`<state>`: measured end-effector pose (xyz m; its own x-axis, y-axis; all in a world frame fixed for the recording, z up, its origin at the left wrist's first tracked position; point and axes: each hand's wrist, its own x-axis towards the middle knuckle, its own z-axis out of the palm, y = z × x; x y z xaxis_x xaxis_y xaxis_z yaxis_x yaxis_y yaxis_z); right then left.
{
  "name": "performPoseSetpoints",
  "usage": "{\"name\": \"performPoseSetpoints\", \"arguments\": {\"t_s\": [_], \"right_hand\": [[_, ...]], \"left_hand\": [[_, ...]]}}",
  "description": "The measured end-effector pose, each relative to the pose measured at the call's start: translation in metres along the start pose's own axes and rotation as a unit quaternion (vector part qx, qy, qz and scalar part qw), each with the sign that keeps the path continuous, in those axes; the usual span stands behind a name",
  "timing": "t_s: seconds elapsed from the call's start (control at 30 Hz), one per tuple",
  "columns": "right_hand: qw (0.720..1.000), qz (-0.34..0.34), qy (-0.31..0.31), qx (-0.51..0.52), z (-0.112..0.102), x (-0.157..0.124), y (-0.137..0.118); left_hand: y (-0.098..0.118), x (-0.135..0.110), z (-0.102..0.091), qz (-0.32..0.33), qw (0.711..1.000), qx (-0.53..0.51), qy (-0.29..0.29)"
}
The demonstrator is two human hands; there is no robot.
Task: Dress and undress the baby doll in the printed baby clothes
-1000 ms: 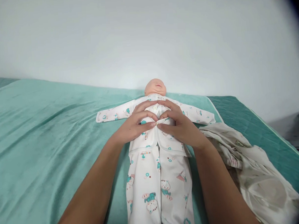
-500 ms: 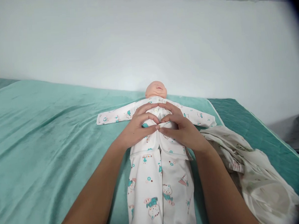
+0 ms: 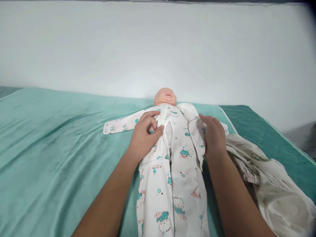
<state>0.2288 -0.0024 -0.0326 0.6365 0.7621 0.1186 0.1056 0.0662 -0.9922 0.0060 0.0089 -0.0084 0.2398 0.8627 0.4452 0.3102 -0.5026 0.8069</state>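
Printed infant garment (image 3: 187,180), 1 piece, laid out on the near side of the doll's head (image 3: 164,96), its neckline at the chin; whether a body fills it cannot be told.

Left hand (image 3: 144,134): nearer than the doll's head and to its left, fingers curled, thumb tip at the front edge; whether cloth is pinched between them cannot be told. Right hand (image 3: 215,135): nearer than the head and to its right, fingers bent at 1 turned-back front panel (image 3: 196,130), thumb mostly hidden, grip uncertain.

Step in hand, by judgement: parting the front. A next move would call for the left fingers to work at the edge by the button (image 3: 162,119) (1 seen, pale and round) while the right keeps the panel clear.

Materials: garment white, thin and soft-looking, with teal and pink animal prints, sleeve long and flat; head smooth, rounded, plastic-looking. Beneath the head, 1 teal blanket (image 3: 57,147), plush and rippled. Right of and nearer than the head, 1 crumpled cream cloth (image 3: 279,193), slack folds; farther right, 1 dark green quilted cover (image 3: 248,121).
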Motion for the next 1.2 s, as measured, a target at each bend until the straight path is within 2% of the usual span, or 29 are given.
{"name": "performPoseSetpoints", "arguments": {"t_s": [0.07,0.1,0.23,0.33,0.4,0.5,0.57,0.6,0.67,0.73,0.8,0.9,1.07,1.2], "right_hand": [[0.999,0.038,0.032,-0.010,0.001,0.005,0.003],[0.999,0.040,0.024,-0.015,0.002,0.005,0.003],[0.993,-0.016,-0.092,-0.072,0.009,0.001,0.000],[0.986,-0.017,-0.121,-0.113,0.006,0.003,0.002],[0.983,-0.033,-0.096,-0.153,0.000,0.009,0.006],[0.970,-0.091,0.002,-0.223,-0.008,0.020,0.015],[0.953,-0.144,0.054,-0.261,-0.010,0.024,0.019],[0.944,-0.173,0.056,-0.275,-0.008,0.024,0.021],[0.929,-0.223,0.021,-0.294,-0.004,0.022,0.023],[0.917,-0.252,-0.035,-0.306,0.001,0.018,0.024],[0.909,-0.263,-0.071,-0.316,0.005,0.017,0.027],[0.904,-0.266,-0.079,-0.325,0.006,0.018,0.032],[0.903,-0.263,-0.076,-0.330,0.004,0.021,0.036],[0.910,-0.244,-0.081,-0.324,0.004,0.021,0.033]], "left_hand": [[-0.002,0.002,0.001,0.000,0.999,0.012,0.038],[-0.003,0.002,0.002,-0.002,0.998,0.019,0.057],[-0.002,0.002,0.004,-0.015,0.992,0.038,0.116],[-0.005,0.002,0.002,-0.032,0.986,0.027,0.164],[-0.012,0.004,-0.004,-0.068,0.977,0.011,0.202],[-0.025,0.009,-0.013,-0.127,0.959,-0.075,0.243],[-0.028,0.012,-0.016,-0.157,0.950,-0.143,0.228],[-0.028,0.013,-0.016,-0.166,0.952,-0.154,0.204],[-0.022,0.011,-0.012,-0.157,0.972,-0.112,0.135],[-0.013,0.008,-0.007,-0.108,0.991,-0.024,0.072],[-0.006,0.004,-0.003,-0.057,0.996,0.047,0.042],[-0.001,0.001,-0.003,-0.031,0.995,0.086,0.040],[0.000,0.000,-0.007,-0.014,0.997,0.063,0.049],[-0.011,0.005,-0.015,-0.085,0.986,0.035,0.138]]}}
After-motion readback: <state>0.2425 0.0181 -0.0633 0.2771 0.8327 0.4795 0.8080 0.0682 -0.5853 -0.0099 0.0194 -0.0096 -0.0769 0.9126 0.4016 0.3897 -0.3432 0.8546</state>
